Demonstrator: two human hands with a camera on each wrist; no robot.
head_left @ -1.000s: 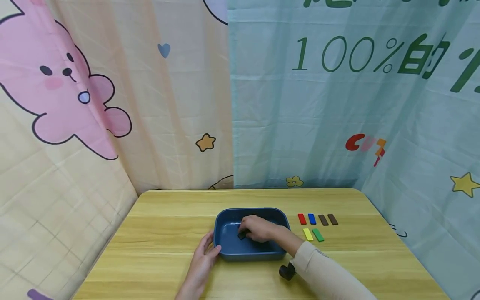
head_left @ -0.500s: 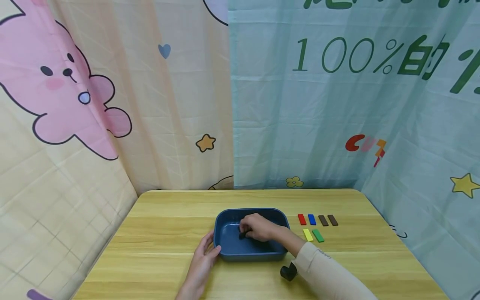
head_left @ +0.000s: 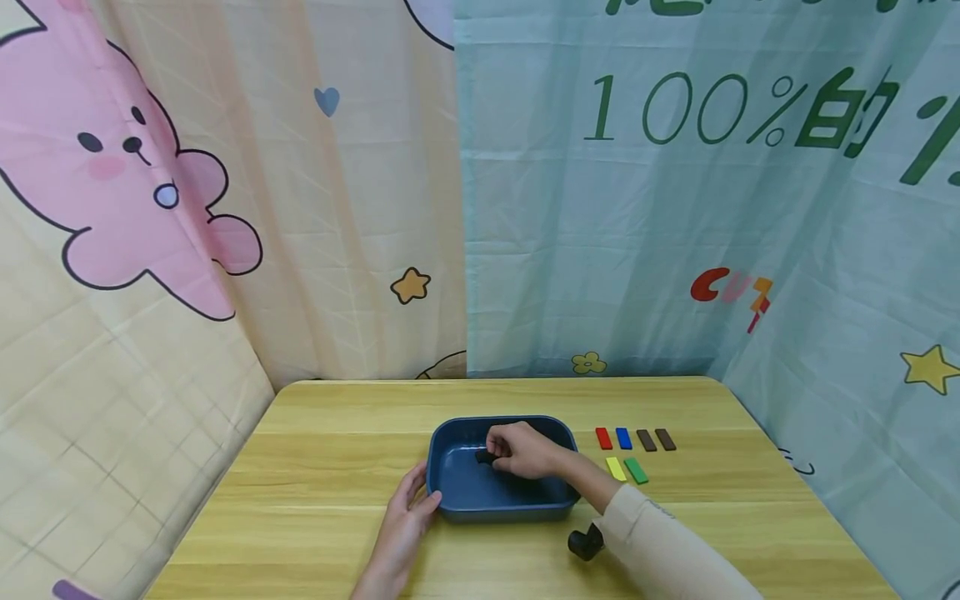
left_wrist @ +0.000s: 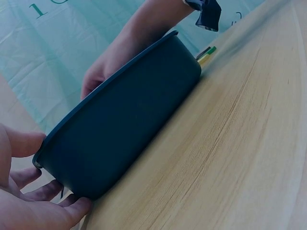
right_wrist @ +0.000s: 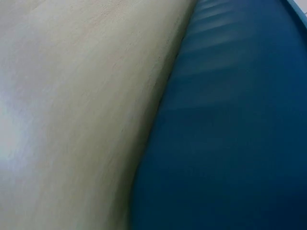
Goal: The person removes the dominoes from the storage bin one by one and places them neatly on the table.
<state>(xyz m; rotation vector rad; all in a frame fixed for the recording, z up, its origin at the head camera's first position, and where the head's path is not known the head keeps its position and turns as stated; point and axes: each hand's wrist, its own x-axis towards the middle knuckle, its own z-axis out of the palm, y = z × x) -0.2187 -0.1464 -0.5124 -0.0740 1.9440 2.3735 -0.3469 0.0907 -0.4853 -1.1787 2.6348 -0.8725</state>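
Note:
A blue rectangular basin (head_left: 504, 510) stands on the wooden table. My left hand (head_left: 405, 521) holds its front left corner; in the left wrist view the thumb (left_wrist: 26, 143) touches the rim and the other fingers rest on the outer wall low down. Inside the basin, my right hand (head_left: 525, 452) pinches a small black piece (head_left: 485, 457) between thumb and fingers. The piece's exact kind cannot be told. In the right wrist view only the basin's outer wall (right_wrist: 225, 129) and the tabletop show; the right hand is out of sight there.
Right of the basin lie several flat coloured blocks: a red block (head_left: 603, 438), a blue block (head_left: 623, 438), two brown blocks (head_left: 647, 440), a yellow block (head_left: 616, 468) and a green block (head_left: 636, 470). A black wrist camera (head_left: 585, 543) hangs at the right sleeve. Printed curtains (head_left: 375, 183) surround the table.
My right hand has shifted slightly right and turned within the basin, and more of the black piece now shows at its fingertips. The left hand and the basin have stayed put.

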